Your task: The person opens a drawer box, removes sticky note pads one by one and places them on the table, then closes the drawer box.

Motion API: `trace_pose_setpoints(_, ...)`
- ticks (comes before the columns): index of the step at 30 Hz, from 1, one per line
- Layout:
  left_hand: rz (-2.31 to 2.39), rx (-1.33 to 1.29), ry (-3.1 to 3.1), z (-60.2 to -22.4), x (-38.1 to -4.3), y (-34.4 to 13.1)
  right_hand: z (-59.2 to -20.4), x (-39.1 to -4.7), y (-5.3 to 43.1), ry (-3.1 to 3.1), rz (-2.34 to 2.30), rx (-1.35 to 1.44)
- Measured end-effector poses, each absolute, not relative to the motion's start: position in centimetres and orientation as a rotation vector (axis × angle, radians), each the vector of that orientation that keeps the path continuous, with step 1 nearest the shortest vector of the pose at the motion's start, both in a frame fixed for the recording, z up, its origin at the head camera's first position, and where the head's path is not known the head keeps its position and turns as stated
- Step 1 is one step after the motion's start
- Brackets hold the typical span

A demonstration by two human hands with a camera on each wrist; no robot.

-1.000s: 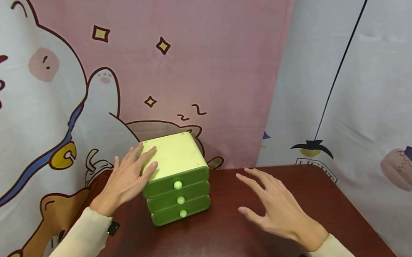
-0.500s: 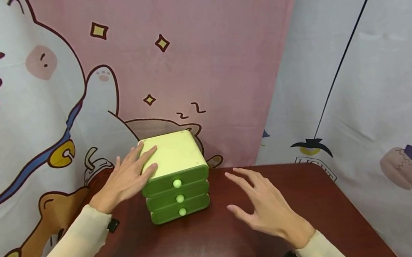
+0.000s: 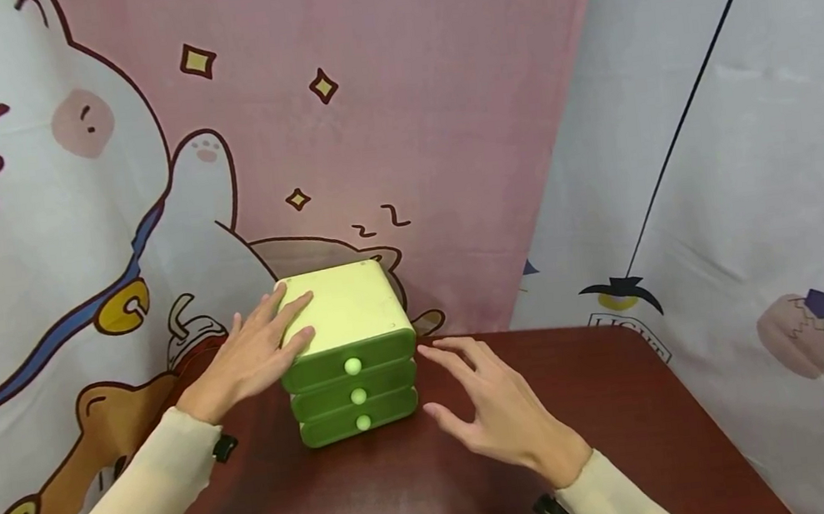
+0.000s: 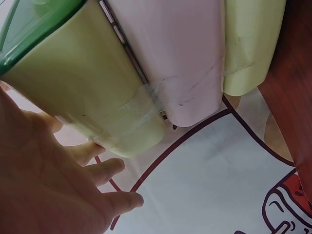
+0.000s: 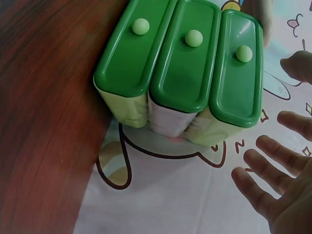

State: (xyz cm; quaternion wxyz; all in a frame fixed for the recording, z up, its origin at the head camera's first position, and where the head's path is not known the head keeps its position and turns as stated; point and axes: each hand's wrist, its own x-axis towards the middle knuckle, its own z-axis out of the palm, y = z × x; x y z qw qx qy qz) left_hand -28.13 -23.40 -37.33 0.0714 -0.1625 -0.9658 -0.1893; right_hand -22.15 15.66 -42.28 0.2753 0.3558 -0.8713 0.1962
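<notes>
A small three-drawer cabinet (image 3: 347, 304) with a pale yellow top stands near the back of the table. Its dark green drawer fronts (image 5: 187, 73) are all closed, each with a round light-green knob. My left hand (image 3: 252, 353) lies along the cabinet's upper left edge, fingers spread and straight. In the left wrist view, the cabinet's side (image 4: 170, 58) shows yellow and pink drawer bodies with clear tape across them. Just off the cabinet's right side, my right hand (image 3: 499, 411) hovers with relaxed, parted fingers and holds nothing.
The cabinet stands on a dark red-brown wooden table (image 3: 378, 503). Behind and beside the table hangs a cloth backdrop (image 3: 443, 120) printed with cartoon animals. The table's right edge slants toward the lower right of the head view.
My right hand has moved left across the table, close to the cabinet's right side. The left hand stays at the cabinet's left edge, and the drawers remain closed.
</notes>
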Motion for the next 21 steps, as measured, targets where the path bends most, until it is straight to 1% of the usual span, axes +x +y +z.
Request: trace_pose_setpoints(21, -0.502, -0.489, -2.932, -37.2, -28.0, -23.4, -41.6, -22.6, 12.4, -2.334, 0.592, 1.039)
